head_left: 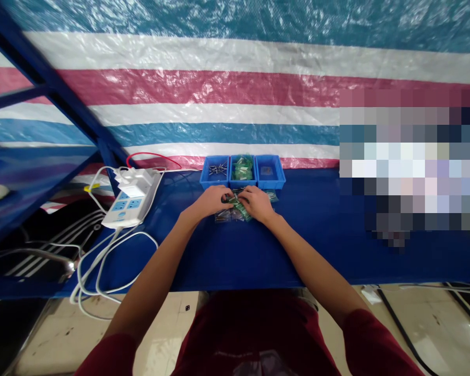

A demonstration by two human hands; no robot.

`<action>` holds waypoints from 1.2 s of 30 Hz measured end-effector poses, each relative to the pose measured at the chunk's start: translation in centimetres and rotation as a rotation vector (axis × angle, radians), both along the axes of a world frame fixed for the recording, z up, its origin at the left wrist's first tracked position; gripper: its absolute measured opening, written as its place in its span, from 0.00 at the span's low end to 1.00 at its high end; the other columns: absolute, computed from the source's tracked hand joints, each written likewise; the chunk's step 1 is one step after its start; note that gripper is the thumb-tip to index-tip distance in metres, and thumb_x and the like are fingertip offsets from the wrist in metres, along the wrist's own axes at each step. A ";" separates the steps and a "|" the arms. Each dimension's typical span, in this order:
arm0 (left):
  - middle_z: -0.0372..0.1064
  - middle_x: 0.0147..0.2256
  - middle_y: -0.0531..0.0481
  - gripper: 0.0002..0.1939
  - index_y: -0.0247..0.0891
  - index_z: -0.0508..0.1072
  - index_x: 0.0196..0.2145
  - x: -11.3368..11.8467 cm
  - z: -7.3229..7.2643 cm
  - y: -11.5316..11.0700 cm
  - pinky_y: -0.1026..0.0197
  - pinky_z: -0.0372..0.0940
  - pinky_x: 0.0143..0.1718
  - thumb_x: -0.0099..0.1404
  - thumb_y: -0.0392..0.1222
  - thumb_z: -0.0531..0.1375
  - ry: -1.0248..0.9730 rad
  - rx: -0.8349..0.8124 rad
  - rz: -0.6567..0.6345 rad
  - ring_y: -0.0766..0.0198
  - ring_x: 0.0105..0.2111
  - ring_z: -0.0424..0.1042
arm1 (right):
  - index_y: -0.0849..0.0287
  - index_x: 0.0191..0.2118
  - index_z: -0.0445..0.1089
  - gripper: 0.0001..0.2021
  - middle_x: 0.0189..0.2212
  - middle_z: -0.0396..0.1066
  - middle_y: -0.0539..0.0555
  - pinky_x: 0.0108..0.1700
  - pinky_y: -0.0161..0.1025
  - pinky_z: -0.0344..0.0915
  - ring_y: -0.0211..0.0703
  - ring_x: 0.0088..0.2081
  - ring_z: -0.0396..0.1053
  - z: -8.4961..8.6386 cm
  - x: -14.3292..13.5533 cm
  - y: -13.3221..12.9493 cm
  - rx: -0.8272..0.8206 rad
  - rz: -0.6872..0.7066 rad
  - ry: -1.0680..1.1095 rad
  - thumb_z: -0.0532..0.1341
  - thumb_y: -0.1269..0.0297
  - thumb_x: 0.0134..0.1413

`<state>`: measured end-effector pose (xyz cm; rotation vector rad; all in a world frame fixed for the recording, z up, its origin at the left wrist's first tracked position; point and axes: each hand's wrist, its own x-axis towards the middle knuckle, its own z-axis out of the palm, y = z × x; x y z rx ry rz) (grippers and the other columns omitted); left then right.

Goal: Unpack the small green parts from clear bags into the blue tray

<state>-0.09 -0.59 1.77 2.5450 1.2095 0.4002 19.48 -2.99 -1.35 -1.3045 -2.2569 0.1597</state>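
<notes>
My left hand (214,201) and my right hand (257,202) meet over a small pile of clear plastic packets with green markings (241,210) on the blue table. Both hands have curled fingers pinching into the pile from opposite sides. The fingertips partly hide what they grip, but it looks like a green-marked packet. Near my left hand lies a clear packet with brownish slender pieces (222,216). Another packet (272,196) lies just beyond my right hand. Behind the hands, three blue bins stand in a row: slender metal pieces in the left bin (204,177), green packets in the middle bin (243,184), a small piece in the right bin (274,185).
On the left of the blue table (235,261) sits a white power strip (127,206) with plugged-in adapters and looped white cables (102,261). A striped plastic sheet (219,86) hangs behind. A blue metal frame (74,109) slants at left. The right background is pixelated.
</notes>
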 end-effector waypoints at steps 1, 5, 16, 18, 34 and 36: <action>0.73 0.33 0.46 0.11 0.35 0.77 0.36 0.0 -0.1 0.0 0.61 0.63 0.35 0.57 0.44 0.63 -0.001 0.012 -0.005 0.60 0.31 0.72 | 0.58 0.39 0.76 0.09 0.38 0.72 0.57 0.42 0.40 0.64 0.47 0.42 0.68 0.0 0.0 0.0 0.000 -0.012 0.021 0.57 0.68 0.61; 0.76 0.33 0.46 0.08 0.36 0.78 0.34 -0.1 -0.2 0.0 0.62 0.64 0.35 0.61 0.40 0.59 -0.054 0.075 -0.010 0.60 0.31 0.73 | 0.58 0.40 0.75 0.12 0.37 0.72 0.57 0.43 0.40 0.65 0.46 0.42 0.69 0.2 0.1 -0.1 0.026 -0.069 0.172 0.54 0.68 0.62; 0.78 0.36 0.46 0.12 0.36 0.77 0.36 1.7 0.4 -2.0 0.61 0.69 0.43 0.67 0.46 0.57 -0.592 0.326 0.163 0.62 0.34 0.76 | 0.58 0.41 0.72 0.13 0.37 0.71 0.56 0.38 0.39 0.65 0.42 0.33 0.67 0.4 0.2 0.1 0.044 0.040 0.525 0.58 0.55 0.60; 0.77 0.35 0.47 0.13 0.35 0.76 0.36 2.1 0.2 -2.2 0.62 0.70 0.38 0.66 0.47 0.58 -0.695 0.239 0.178 0.64 0.30 0.75 | 0.58 0.33 0.71 0.13 0.28 0.69 0.52 0.35 0.38 0.62 0.40 0.29 0.64 0.6 0.2 0.0 0.022 0.047 0.552 0.57 0.55 0.60; 0.71 0.26 0.51 0.17 0.34 0.74 0.32 2.7 -0.4 -1.8 0.66 0.67 0.25 0.55 0.52 0.66 -0.939 -0.162 0.189 0.67 0.23 0.69 | 0.58 0.22 0.62 0.12 0.19 0.57 0.46 0.28 0.35 0.53 0.35 0.23 0.55 1.6 0.4 -0.4 -0.107 0.022 0.755 0.59 0.60 0.54; 0.69 0.24 0.52 0.16 0.34 0.74 0.29 2.7 -0.4 -1.7 0.66 0.64 0.24 0.55 0.52 0.66 -0.918 -0.178 0.189 0.69 0.22 0.67 | 0.58 0.23 0.64 0.11 0.20 0.60 0.47 0.30 0.36 0.55 0.36 0.24 0.57 1.7 0.2 -0.6 -0.075 0.036 0.692 0.58 0.61 0.54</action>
